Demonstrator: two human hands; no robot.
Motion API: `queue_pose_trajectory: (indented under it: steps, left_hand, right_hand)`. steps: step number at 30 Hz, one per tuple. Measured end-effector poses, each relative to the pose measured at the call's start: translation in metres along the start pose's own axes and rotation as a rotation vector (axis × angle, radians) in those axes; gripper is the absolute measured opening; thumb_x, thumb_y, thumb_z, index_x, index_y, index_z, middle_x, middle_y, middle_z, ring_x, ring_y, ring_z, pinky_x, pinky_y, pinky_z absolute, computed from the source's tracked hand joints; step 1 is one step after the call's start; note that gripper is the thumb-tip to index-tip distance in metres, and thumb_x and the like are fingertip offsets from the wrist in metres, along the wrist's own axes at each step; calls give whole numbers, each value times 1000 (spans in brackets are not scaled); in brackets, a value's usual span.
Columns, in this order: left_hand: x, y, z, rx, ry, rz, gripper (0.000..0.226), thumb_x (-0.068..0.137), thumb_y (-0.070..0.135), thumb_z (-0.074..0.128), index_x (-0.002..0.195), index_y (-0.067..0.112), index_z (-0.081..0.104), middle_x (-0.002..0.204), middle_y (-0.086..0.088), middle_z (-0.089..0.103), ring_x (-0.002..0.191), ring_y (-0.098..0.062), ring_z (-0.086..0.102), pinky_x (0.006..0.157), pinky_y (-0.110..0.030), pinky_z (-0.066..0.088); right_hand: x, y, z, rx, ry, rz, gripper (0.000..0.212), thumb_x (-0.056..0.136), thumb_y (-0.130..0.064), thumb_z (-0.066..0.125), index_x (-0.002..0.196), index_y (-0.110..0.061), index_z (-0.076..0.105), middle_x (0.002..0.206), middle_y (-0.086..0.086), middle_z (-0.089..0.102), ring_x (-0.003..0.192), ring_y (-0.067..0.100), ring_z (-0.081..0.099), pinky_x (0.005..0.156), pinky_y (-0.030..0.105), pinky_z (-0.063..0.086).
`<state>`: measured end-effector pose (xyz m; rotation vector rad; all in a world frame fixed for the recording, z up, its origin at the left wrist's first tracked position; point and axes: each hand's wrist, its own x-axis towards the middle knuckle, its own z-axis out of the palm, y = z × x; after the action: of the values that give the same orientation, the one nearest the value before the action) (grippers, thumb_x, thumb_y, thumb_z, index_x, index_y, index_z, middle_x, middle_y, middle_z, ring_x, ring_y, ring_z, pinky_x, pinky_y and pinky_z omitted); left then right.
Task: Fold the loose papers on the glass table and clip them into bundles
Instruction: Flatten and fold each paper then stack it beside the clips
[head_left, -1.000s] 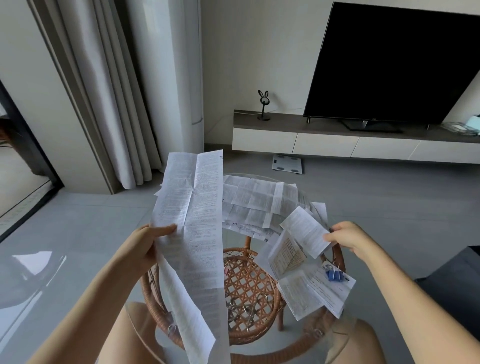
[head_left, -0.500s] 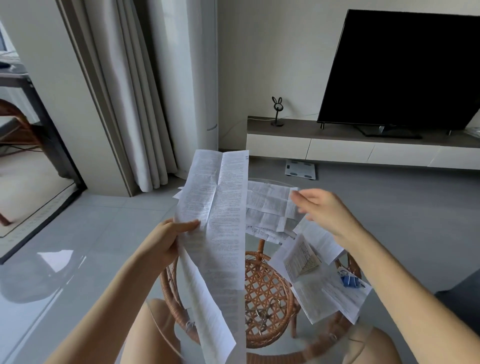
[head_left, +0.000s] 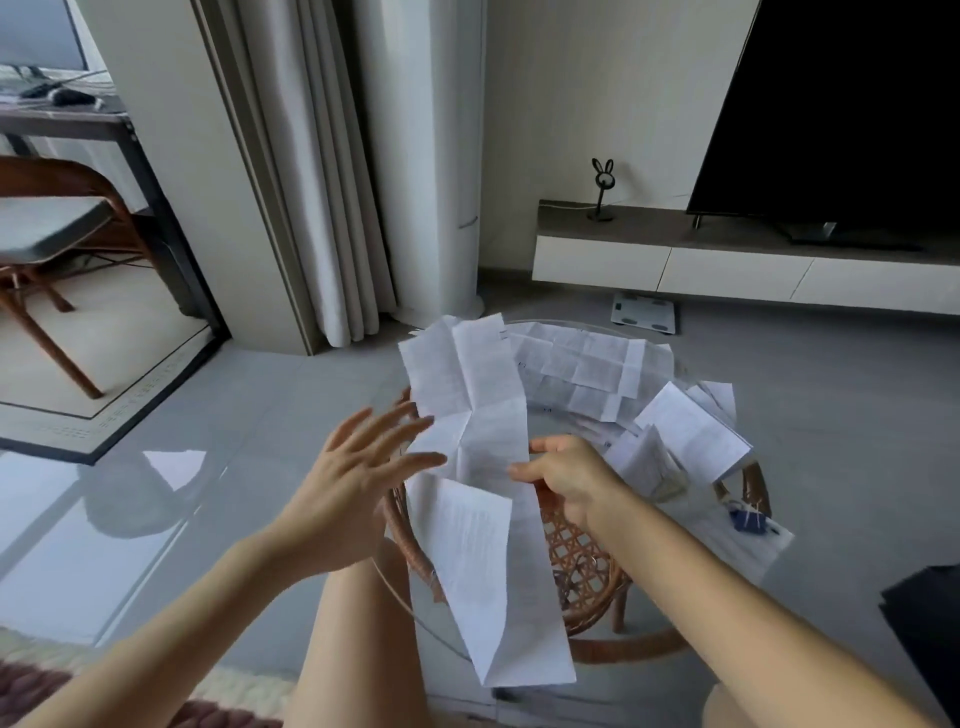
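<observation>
Paper (head_left: 485, 415) apparently pinched at right hand's (head_left: 569, 478) fingertips.

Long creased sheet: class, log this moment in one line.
right hand: pinches long creased sheet | left hand: open, beside sheet | blue binder clip: on loose papers

Even daylight fills the room, brightest at the left of the frame. The glossy floor (head_left: 104, 519) at lower left carries pale glare and a white reflected patch. Shadows are faint. The left hand (head_left: 348, 499) is motion-blurred at the fingers, and print on the paper (head_left: 483, 545) is too soft to read. Lines bow toward the edges, and the TV (head_left: 841, 114) leans at upper right.
</observation>
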<state>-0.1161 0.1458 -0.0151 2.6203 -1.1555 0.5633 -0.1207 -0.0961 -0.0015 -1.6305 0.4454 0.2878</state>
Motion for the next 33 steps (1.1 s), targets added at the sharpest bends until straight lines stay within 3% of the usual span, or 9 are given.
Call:
queue_pose_trajectory:
  steps: [4,8,12,18,22,24,27,30,33]
  left_hand:
    - [-15,1,17,-101,-161,46,38,57,22,78,84,33,54,111,10,67,118,-16,53,107,-37,24]
    - [-23,-9,23,-366,-274,-203,41,72,-2,52,84,37,47,97,10,68,101,-23,64,88,-34,47]
    - [-27,-9,25,-458,-420,-399,34,88,0,57,107,27,67,102,15,62,97,-14,58,84,-24,43]
    - [-30,-14,30,-414,-445,-380,34,78,4,63,84,32,46,72,22,55,62,3,44,60,-14,36]
    - [-28,-8,36,-504,-493,-478,26,83,7,62,87,32,62,85,24,60,77,0,55,71,-15,44]
    - [-27,0,38,-547,-513,-441,31,75,-1,62,84,28,61,93,9,64,81,-11,58,74,-25,46]
    - [-28,17,33,-654,-497,-481,17,85,13,69,98,24,66,98,11,66,87,-3,59,81,-20,46]
    - [-26,27,29,-656,-536,-542,21,89,34,64,108,27,64,106,14,65,99,-8,60,86,-20,47]
    - [-24,37,25,-647,-578,-515,9,90,48,56,93,40,56,93,20,61,90,-6,59,76,-12,45]
  right_hand:
    - [3,31,17,-81,34,25,22,80,3,68,102,-1,67,99,12,71,94,27,67,86,40,54]
    - [-2,46,7,-861,439,-428,26,95,-15,49,117,-13,62,114,0,65,103,19,60,77,24,43]
    - [11,59,-2,-1125,136,-630,37,93,-11,51,130,-15,57,135,0,54,125,20,47,106,33,34]
    - [2,72,-9,-1315,219,-748,23,58,7,77,57,-13,64,60,-1,62,58,16,58,54,28,54]
    - [-22,85,-30,-1326,312,-789,35,48,3,85,75,-17,74,82,-2,71,78,19,66,76,35,58]
    - [-40,81,-38,-1285,160,-759,72,55,-1,84,121,-20,63,133,-6,55,125,17,51,112,33,29]
    - [-69,70,-45,-1173,-231,-732,86,83,-29,69,142,-46,9,144,-33,-12,136,-13,-17,106,11,-20]
    - [-81,70,-41,-1078,-318,-680,64,81,-47,67,138,-37,41,124,-45,19,121,-20,17,101,-3,10]
    - [-78,74,-28,-679,-279,-516,68,77,-74,49,99,-12,67,93,-8,67,88,9,61,80,26,52]
